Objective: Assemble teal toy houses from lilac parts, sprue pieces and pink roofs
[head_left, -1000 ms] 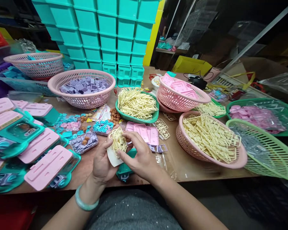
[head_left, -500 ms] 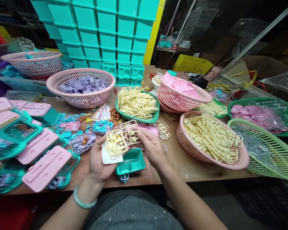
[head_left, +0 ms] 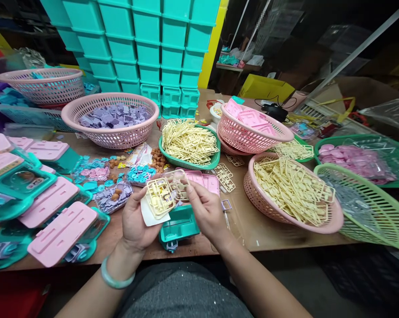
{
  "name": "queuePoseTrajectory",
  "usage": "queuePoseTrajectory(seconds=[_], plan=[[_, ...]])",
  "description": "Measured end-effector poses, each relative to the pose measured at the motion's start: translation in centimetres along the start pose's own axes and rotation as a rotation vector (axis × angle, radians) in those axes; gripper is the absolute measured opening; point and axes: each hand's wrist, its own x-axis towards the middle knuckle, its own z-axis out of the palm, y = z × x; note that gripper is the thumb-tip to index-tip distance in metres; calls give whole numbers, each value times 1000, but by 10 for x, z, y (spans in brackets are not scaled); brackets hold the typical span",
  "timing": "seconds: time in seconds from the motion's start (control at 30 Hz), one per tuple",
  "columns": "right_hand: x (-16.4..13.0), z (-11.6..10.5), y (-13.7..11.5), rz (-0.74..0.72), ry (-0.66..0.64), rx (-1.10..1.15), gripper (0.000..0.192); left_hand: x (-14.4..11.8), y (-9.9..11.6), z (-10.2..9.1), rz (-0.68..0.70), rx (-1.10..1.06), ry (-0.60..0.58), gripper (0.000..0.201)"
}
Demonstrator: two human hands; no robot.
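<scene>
Right hand (head_left: 204,212) has brought its second cream sprue (head_left: 179,184) back against the first sprue (head_left: 158,197) and white card (head_left: 149,216) pinched in the left hand (head_left: 138,221); both hands' fingers clamped.

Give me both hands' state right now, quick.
Left hand: closed on a cream plastic parts frame and a white card beneath it.
Right hand: fingers pinching a second cream parts frame, blurred.

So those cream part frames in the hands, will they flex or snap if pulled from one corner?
The cream part frames are thin open lattices, so probably light and a bit springy. Their runners look slender, so hard twisting may snap them. The left hand backs one with a white card; the right hand pinches another's edge.
</scene>
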Motion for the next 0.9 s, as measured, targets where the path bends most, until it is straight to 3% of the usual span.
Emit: queuePoseTrajectory(seconds=[0.1,0.2,0.27,0.5,0.67,0.9], plan=[[-7,10,-1,-61,-116,-102,40,-1,-5,4,61,28,34,46],[-9,17,-1,-54,-172,-178,67,-1,-8,2,102,71,10,45],[-9,19,-1,-36,-194,-194,72,0,-9,1,123,101,-11,46],[6,8,4,172,-121,210,35,0,-4,4,54,25,-24,55],[16,-2,15,430,-43,491,33,4,1,-3,-25,-19,-76,58],[18,-2,20,456,5,578,29,5,4,-3,-94,-105,7,57]])
